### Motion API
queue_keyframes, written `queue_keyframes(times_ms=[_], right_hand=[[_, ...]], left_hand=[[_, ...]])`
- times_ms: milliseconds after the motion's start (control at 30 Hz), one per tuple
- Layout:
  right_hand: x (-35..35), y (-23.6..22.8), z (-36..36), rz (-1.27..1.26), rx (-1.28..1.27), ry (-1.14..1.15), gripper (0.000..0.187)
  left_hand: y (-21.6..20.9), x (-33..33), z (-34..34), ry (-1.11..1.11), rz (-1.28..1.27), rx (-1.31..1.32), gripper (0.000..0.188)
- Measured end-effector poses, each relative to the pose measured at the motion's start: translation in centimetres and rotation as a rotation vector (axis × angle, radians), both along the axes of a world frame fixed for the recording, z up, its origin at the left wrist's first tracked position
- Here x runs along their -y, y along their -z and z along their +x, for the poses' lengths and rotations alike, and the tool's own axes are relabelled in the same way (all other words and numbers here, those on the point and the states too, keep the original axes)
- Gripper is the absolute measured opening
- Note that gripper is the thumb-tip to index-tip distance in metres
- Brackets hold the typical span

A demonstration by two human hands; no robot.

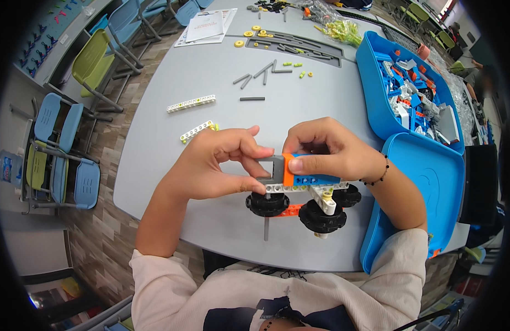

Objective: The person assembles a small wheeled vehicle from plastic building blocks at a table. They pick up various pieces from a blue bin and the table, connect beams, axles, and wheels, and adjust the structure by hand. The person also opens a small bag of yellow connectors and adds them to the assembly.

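Note:
Between my two hands is a toy vehicle built of plastic bricks (315,180), raised over the near part of the table. It has white beams, a blue, orange and grey block on top, a red beam below and black wheels (322,216). My left hand (224,160) pinches the grey end of the block, thumb below and fingers above. My right hand (332,151) grips the blue part, thumb on its near face and fingers behind, partly hidden. A grey axle (266,229) sticks down under the left wheel. Just beyond my left hand lies a short white beam (196,131) with yellow-green pins.
A longer white beam (191,103) and several grey axles (265,70) lie farther off on the grey table (150,149). At the right stands a blue bin (376,118) full of bricks, its blue lid (426,187) nearer me. Papers (206,26) lie at the far left.

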State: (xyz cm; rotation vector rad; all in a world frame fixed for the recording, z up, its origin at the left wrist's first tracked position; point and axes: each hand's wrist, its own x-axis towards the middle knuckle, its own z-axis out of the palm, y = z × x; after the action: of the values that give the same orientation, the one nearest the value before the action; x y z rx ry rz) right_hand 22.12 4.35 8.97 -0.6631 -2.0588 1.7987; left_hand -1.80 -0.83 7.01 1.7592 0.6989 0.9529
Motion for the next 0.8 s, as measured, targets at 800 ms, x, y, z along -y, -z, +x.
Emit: queue_keyframes(times_ms=[800], right_hand=[[-1.3, 0.1, -0.4, -0.108, -0.231, 0.541, 0.028]], left_hand=[[1.4, -2.6, 0.0, -0.4, -0.113, 0.32, 0.055]])
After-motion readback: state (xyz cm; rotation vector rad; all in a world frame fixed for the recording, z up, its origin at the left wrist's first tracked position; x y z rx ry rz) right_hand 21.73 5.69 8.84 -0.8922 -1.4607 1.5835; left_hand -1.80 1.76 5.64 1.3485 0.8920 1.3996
